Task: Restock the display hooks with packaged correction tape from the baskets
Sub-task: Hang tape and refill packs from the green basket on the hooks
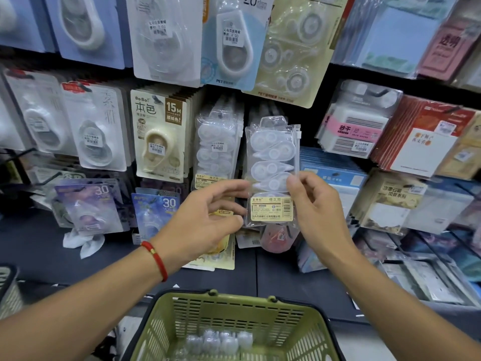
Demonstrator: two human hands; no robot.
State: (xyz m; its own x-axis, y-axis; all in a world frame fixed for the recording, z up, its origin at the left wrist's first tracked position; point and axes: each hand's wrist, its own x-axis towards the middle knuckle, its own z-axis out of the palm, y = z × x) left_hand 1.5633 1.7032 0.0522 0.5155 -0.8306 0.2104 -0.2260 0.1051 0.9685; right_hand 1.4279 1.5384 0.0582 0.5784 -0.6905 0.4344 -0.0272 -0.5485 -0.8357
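**Refill pack goes up to the hook**

I stand before the stationery display wall (161,74), rows of carded correction tape hanging on hooks from far left to far right. Near me, low in the scene, sits the green basket (234,321), a few clear packs (218,342) left in its bottom. Between the two I hold one clear pack of correction tape (272,173) upright, just right of a hanging row of matching packs (217,149). My right hand (315,212) pinches its right edge between thumb and fingers; my left hand (205,217) pinches the lower left corner, the other fingers loosely spread. To hang it well, I judge I should keep it square, line its top hang hole up with the hook tip, and slide it straight back.
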